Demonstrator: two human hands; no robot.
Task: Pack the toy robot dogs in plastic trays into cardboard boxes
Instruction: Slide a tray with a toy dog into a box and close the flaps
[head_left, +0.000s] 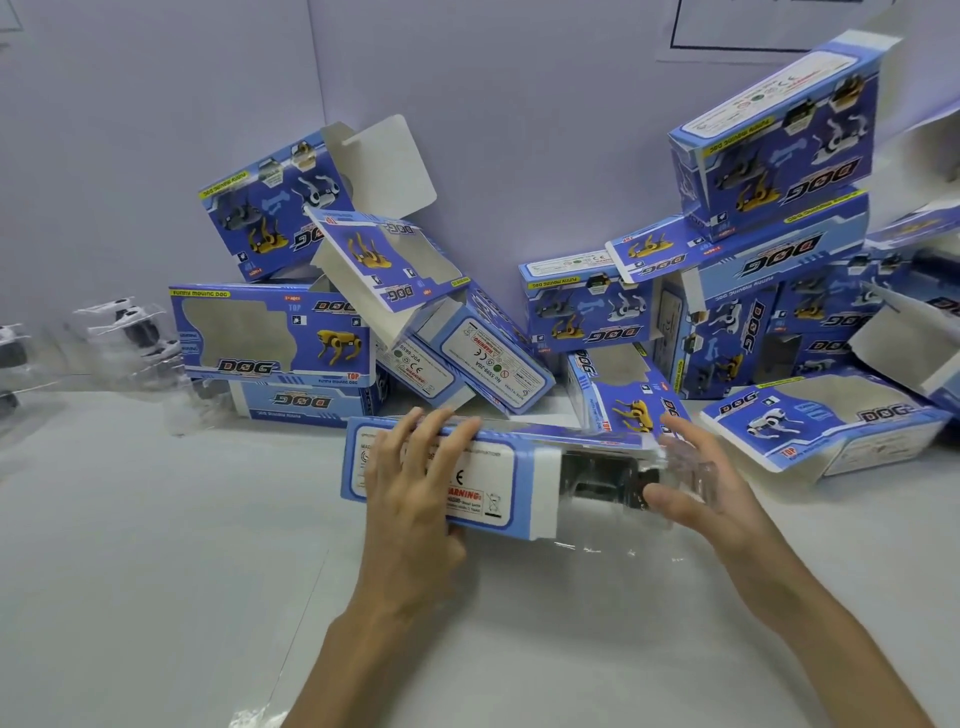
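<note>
On the table (156, 571), the left hand (415, 483) is gripping a box (535, 486), fingers curled, while the right hand (701, 478), fingers straight, is pushing a tray (597, 478) halfway in; many open boxes (275, 332) are waiting.

Readable print, mostly the same artwork repeated.
- Held box (524, 483), near centre: red "WARNING" tag and a CE mark. The fine print is too small to read, and the left hand (410, 467) covers the rest.
- Left window box (332, 317): yellow strip "FUNNY MOVING DOG", logo "DOG", "TOP" twice, red badge possibly "3+ ages".
- Box under it (301, 401): "DOG", "FUNNY MOVING DOG", upside down.
- Tilted box (493, 364), mid-pile: "NO: 5599-20A", "WARNING", CE, all inverted.
- Panel (415, 364) just left of it: "5599-20A", "WARNING".
- Right near box (737, 410): "DOG" twice, red "TOP".
- Far right top box (779, 140): "DOG", "FUNNY MOVING DOG", inverted.
</note>
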